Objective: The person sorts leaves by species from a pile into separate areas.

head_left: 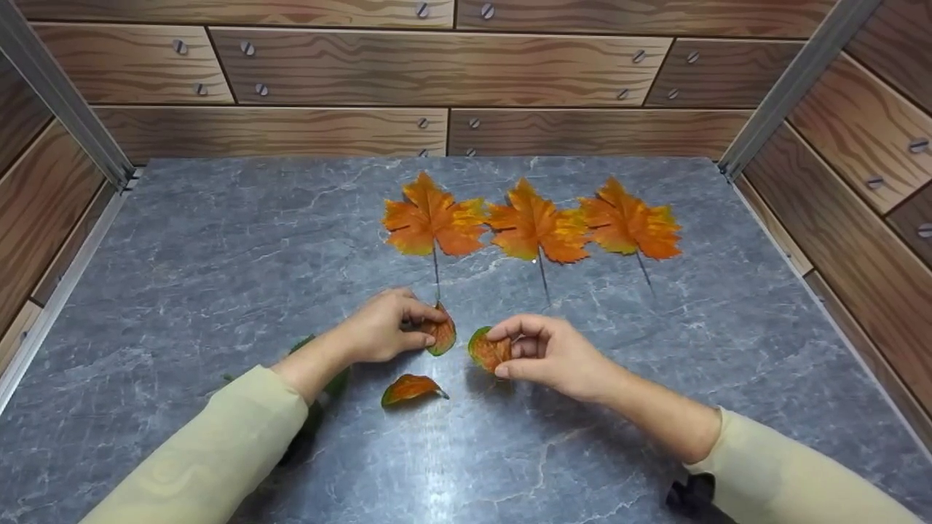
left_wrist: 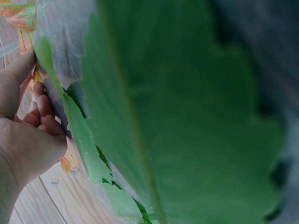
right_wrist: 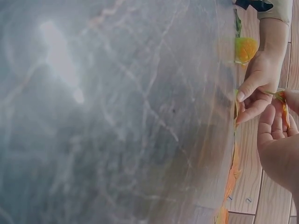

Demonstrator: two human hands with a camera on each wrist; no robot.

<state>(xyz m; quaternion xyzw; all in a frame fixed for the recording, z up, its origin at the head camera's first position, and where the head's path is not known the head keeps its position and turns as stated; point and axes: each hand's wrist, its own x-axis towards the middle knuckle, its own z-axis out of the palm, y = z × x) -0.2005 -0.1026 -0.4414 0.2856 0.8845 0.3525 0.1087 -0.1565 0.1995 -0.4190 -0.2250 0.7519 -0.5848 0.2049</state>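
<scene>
In the head view my left hand (head_left: 389,324) pinches the left edge of a small orange-brown leaf (head_left: 442,335) with a green rim, down at the tabletop below the stem of the leftmost maple leaf (head_left: 429,218). My right hand (head_left: 557,356) pinches a similar small leaf (head_left: 484,348) between thumb and fingers, just to the right. The right wrist view shows this leaf (right_wrist: 285,112) upright in the right hand (right_wrist: 280,154), held off the table. A third small leaf (head_left: 411,391), curled, lies nearer the front, touched by neither hand.
Two more orange maple leaves (head_left: 537,222) (head_left: 630,218) continue the row toward the right, stems pointing to the front. Large green toothed leaves (left_wrist: 173,112) lie beneath the left forearm, mostly hidden in the head view. Wood-patterned walls (head_left: 437,69) enclose the grey marbled table (head_left: 240,240).
</scene>
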